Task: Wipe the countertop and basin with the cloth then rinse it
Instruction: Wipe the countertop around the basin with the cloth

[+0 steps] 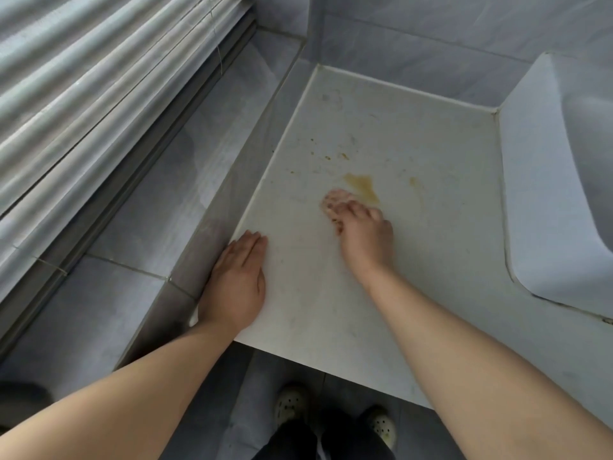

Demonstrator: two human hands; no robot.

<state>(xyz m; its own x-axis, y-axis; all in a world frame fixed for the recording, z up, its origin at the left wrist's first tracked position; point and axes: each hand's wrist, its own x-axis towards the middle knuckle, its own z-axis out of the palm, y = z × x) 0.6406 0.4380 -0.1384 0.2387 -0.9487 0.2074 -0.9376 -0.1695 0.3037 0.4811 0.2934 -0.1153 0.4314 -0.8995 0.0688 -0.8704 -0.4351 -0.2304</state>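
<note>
Hands (237,280) (363,234) on stained countertop (414,227), basin (557,194)

Countertop (414,260) runs from the near edge back to the tiled wall (414,44). Basin (557,200) sits at its right end — window blind (83,94) and ledge (159,200) to the left. Left hand (237,287) lies flat on the counter's left edge. Right hand (363,237) is further back, mid-counter, pressing the cloth (333,202) — stain (363,187) just behind it. Shoes (335,416) on the floor below the near edge.
</note>
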